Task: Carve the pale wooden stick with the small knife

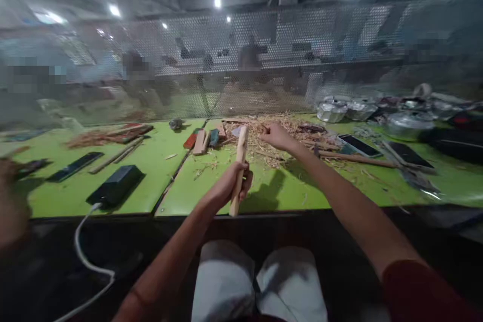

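Observation:
My left hand (pixel 231 184) grips a pale wooden stick (pixel 240 156) and holds it nearly upright above the near edge of the green table (pixel 158 166). My right hand (pixel 274 136) is stretched forward with its fingers closed, at the edge of a heap of wood shavings (pixel 264 133). Something thin seems to be pinched in it, but I cannot make out what. Small wooden and coloured blocks (pixel 204 140) lie just left of the heap.
A black box (pixel 116 184) with a white cable (pixel 85 256) sits at the near left. Dark flat bars (pixel 74 166), wood strips (pixel 115 156), phones (pixel 360 145) and metal lidded pots (pixel 332 109) lie around. A mesh screen (pixel 241 60) closes the far side. Another person's hand (pixel 9 171) is at the far left.

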`<state>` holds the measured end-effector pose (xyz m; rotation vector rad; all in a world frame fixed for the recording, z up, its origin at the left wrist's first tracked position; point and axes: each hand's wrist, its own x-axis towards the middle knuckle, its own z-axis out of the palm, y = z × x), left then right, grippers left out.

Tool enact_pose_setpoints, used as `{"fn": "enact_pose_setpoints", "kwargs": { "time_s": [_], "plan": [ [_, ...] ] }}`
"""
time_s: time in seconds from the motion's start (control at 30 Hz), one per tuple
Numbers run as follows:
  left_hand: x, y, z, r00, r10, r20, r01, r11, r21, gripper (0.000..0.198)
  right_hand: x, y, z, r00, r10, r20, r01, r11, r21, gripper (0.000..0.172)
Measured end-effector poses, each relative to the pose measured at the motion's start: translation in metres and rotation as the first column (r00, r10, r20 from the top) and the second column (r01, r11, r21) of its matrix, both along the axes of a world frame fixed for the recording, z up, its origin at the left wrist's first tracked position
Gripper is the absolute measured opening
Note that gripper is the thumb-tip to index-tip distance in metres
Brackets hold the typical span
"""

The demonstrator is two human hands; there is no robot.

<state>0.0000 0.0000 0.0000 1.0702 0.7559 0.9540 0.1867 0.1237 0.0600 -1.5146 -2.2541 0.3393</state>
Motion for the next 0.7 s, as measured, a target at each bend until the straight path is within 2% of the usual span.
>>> {"fn": "enact_pose_setpoints", "kwargs": {
  "time_s": [0.13,0.27,0.37,0.5,0.57,0.7],
  "plan": [
    [0.011,0.055,0.010,0.988,-0.141,0.060,0.148,0.982,-0.117,0.014,-0.017,-0.003,-0.005,0.993,0.000,0.122,-0.014,0.993,0.116,0.023],
    [0.017,0.096,0.005,0.980,-0.192,-0.042,0.187,0.977,-0.103,0.019,-0.014,0.009,-0.020,0.975,-0.102,0.195,0.084,0.992,0.099,0.027],
    [0.017,0.115,-0.002,0.975,-0.185,-0.123,0.178,0.982,-0.062,0.020,-0.003,0.025,-0.040,0.988,-0.135,0.078,0.129,0.989,0.074,0.022],
    [0.010,0.127,-0.009,0.972,-0.148,-0.183,0.152,0.988,0.008,0.034,0.014,0.040,-0.064,0.982,-0.080,-0.173,0.092,0.994,0.061,0.017],
    [0.004,0.131,-0.014,0.956,-0.144,-0.255,0.156,0.987,0.026,0.035,0.021,0.044,-0.069,0.960,-0.053,-0.275,0.075,0.995,0.072,0.019],
    [-0.007,0.139,-0.023,0.931,-0.045,-0.362,0.099,0.986,0.134,0.024,0.029,0.047,-0.071,0.899,0.022,-0.437,0.029,0.993,0.111,0.016]
  ]
}}
